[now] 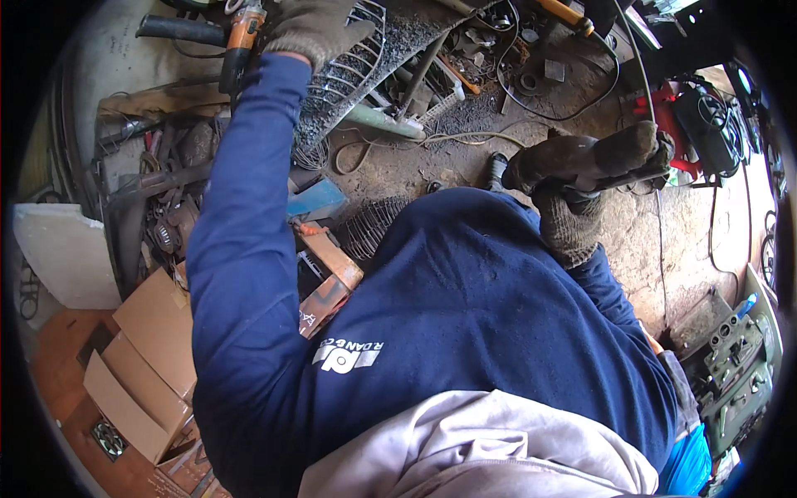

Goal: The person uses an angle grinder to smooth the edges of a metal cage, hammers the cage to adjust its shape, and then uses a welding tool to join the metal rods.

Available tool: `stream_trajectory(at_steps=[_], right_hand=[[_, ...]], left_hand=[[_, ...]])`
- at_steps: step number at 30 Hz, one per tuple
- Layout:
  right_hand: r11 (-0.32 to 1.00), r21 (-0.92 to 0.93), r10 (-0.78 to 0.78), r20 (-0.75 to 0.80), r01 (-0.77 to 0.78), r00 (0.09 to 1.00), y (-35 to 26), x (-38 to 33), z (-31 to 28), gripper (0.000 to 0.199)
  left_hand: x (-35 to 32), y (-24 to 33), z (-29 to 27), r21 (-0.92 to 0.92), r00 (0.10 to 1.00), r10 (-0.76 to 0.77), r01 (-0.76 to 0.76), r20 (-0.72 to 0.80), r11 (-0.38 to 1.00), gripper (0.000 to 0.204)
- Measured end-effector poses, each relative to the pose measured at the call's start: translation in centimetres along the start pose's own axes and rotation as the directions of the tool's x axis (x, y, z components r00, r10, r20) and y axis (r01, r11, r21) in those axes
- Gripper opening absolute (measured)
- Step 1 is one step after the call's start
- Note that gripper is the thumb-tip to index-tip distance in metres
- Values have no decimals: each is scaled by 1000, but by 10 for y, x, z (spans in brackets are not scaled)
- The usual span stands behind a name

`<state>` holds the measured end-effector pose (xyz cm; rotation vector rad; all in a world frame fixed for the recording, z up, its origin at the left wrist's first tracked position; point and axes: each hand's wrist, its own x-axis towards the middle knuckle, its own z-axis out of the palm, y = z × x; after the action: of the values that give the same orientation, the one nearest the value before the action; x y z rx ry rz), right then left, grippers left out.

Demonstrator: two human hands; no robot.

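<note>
At the top edge is my left hand (311, 31) in a grey-brown knitted glove, its thumb stretched out to the right. The other fingers are partly cut off by the picture's edge. It lies over a curved metal wire grid (357, 62), close beside an orange and black angle grinder (243, 33). Right of the middle, my gloved right hand (571, 226) is against the underside of a dark, dirty thing shaped like a boot (602, 158). That thing hides its fingers, so its grip does not show.
Dark grit covers the sloping work surface (320, 116) under the grid. A cable (469, 135) crosses the floor. Cardboard boxes (154, 332) stand at left, a wire coil (369, 228) lies near my body, and a red and black machine (697, 124) with leads is at far right.
</note>
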<state>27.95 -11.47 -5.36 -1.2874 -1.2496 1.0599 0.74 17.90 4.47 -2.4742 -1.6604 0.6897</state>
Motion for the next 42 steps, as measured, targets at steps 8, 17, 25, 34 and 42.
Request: stream_trajectory(at_steps=[8,17,25,34,42], right_hand=[[997,-43,69,24,-68,997,-7,5,-10,29],[994,13,112,-61,-112,992,-5,10,-7,41],[991,125,52,21,-54,998,-7,10,-2,38],[981,194,-25,38,17,999,-17,34,11,36],[988,147,-54,13,52,998,-26,-5,16,33]], left_hand=[[24,10,-49,147,979,95,-123,182,981,66],[-34,-62,-2,-118,966,95,-127,-241,985,60],[-162,-100,-18,-791,761,-482,-67,-435,608,35],[-212,-98,21,-911,549,-729,-279,-410,302,29],[-252,-81,14,-898,502,-787,-414,-360,147,29]])
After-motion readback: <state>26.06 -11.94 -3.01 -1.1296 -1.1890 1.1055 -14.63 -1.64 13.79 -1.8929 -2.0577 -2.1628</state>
